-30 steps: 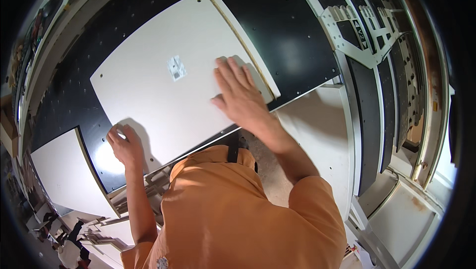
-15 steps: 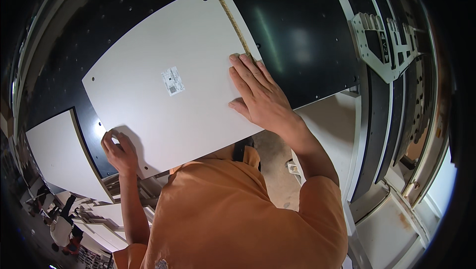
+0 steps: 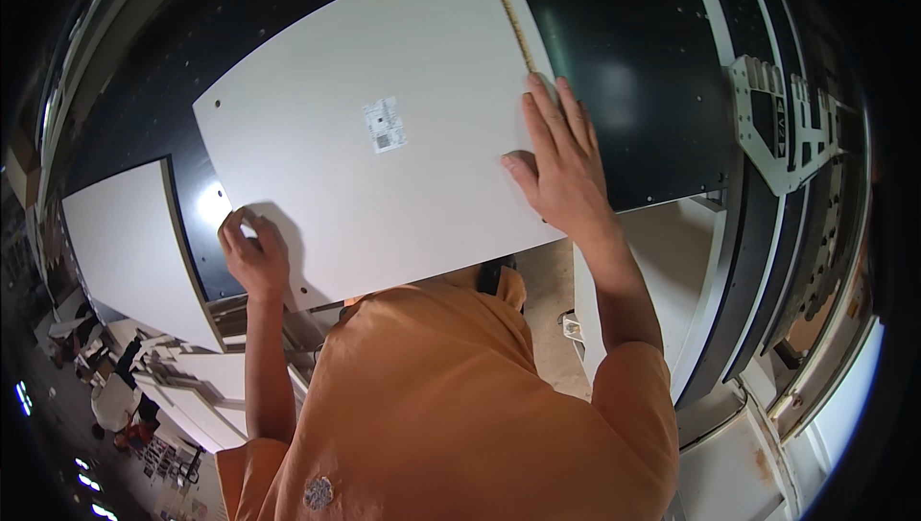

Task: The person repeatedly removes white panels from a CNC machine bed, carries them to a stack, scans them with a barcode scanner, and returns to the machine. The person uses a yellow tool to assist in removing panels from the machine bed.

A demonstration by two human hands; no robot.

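Note:
A white board [image 3: 326,176] with drilled holes, a printed label [image 3: 386,125] and a raw brownish groove [image 3: 511,12] along its right side lies flat on a dark work surface [image 3: 633,99]. My left hand [image 3: 254,252] is at its lower left edge, fingers curled and pinching over the rim. Toward the right edge my right hand [image 3: 564,161] rests flat on the board, fingers stretched and thumb out. Its fingertips are at the lower end of the visible groove; the palm hides part of the edge.
Another white panel [image 3: 139,243] with a dark edge lies at the left. A pale metal bracket [image 3: 782,128] with cut-outs stands at the right, by dark rails. Stacked boards [image 3: 197,396] are below left. People [image 3: 120,401] are in the far lower left.
The whole view has shifted, so board and hands appear farther right and higher. My right hand's thumb is spread wider and the hand sits slightly closer to the right edge. My left hand keeps its hold.

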